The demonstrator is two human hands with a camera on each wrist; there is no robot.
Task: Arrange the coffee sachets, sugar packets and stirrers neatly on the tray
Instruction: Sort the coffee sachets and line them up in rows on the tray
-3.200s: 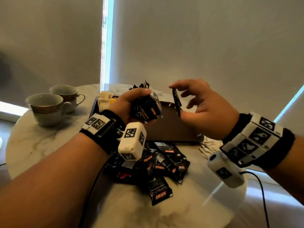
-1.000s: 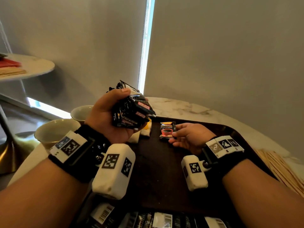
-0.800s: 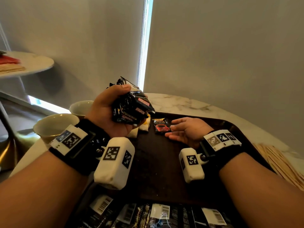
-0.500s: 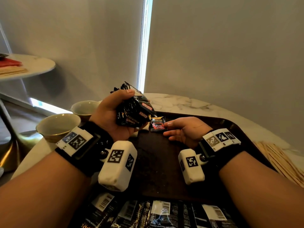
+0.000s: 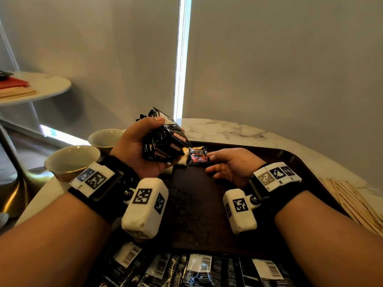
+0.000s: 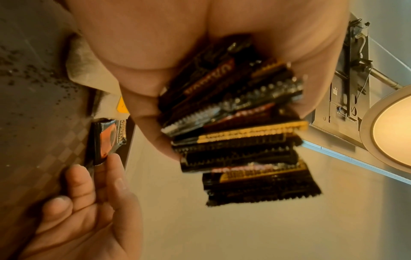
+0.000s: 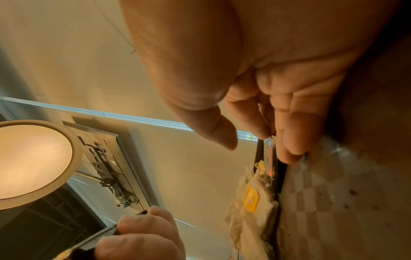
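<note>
Both forearms reach forward over a dark brown tray [image 5: 238, 241] on a round marble table [image 5: 228, 129]. The left hand [image 5: 136, 150] is raised above the tray's far left corner, palm turned inward, with fingers and thumb curled round a thick bundle of black coffee sachets [image 5: 163, 141]. In the left wrist view the bundle [image 6: 240, 133] fans out of the fist, sachets stacked face to face, their serrated ends pointing away from the palm.

The right hand [image 5: 230, 164] lies low on the tray, palm facing left, fingers extended and loosely spread, holding nothing. Its fingertips [image 5: 211, 157] reach the right edge of a single coffee sachet [image 5: 198, 156] that lies flat, printed face up, near the tray's far left corner. The sachet's printed heading sits at its far end, and its long axis runs roughly from near to far. In the left wrist view the fingertips [image 6: 113, 160] touch the sachet's edge [image 6: 111, 139].

Just left of this sachet lie white sugar packets [image 5: 182, 161] with a yellow mark, partly hidden under the left hand. More black sachets [image 5: 199, 268], barcodes up, lie side by side in a row beside the tray's near rim. Wooden stirrers [image 5: 352, 201] lie on the table to the right of the tray. Two ceramic cups [image 5: 72, 160] stand to the left.
</note>
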